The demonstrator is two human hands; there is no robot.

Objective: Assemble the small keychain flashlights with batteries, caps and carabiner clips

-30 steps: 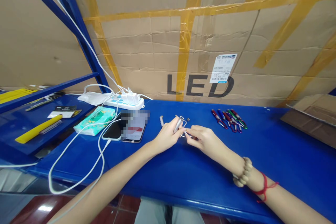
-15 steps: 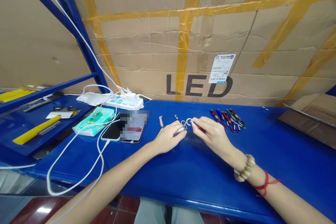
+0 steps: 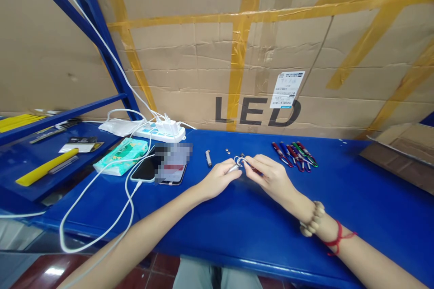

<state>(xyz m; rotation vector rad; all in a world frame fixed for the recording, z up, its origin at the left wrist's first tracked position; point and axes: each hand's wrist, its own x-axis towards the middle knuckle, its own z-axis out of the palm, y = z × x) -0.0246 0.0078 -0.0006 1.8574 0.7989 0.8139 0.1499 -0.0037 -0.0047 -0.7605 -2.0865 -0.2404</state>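
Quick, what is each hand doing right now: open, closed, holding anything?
Left hand: closed on a small silver torch.
Right hand: fingers pinched on the metal clip at the torch's end.

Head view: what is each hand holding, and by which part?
Left hand pinches a small silver flashlight by its barrel; right hand grips the metal clip at the flashlight's end.

We hold a silver flashlight (image 3: 233,168) in our left hand (image 3: 217,179). Our right hand (image 3: 271,177) pinches its metal clip (image 3: 239,160) above the blue surface (image 3: 237,221), near coloured flashlights (image 3: 294,153).
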